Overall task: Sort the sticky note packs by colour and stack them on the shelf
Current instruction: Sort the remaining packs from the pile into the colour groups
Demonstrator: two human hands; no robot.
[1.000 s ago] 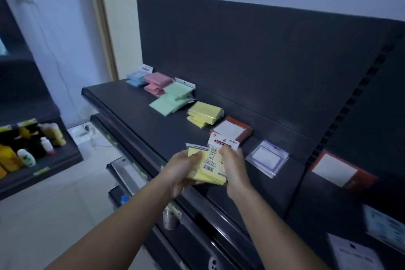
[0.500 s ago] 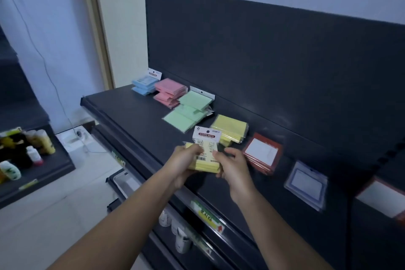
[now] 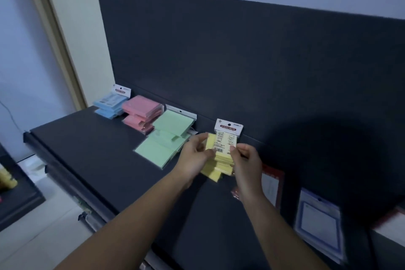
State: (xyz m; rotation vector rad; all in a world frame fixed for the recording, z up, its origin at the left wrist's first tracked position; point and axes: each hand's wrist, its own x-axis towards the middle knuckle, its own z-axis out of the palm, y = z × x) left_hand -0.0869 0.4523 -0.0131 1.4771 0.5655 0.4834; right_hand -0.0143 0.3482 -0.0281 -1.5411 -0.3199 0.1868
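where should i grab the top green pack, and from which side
Probably its near edge, thumb on top, fingers under, coming from the front. The top green pack lies flat on other green packs, header against the back panel, and the pink stack crowds its left, so the front edge looks freest.

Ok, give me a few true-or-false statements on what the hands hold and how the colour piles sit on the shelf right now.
1. The left hand and the right hand both hold the yellow pack. True.
2. The green packs lie between the pink packs and the yellow pack. True.
3. The blue packs sit right of the green packs. False: they are at the far left, beside the pink packs.
4. The yellow pack's header card points toward the person. False: it points toward the back panel.
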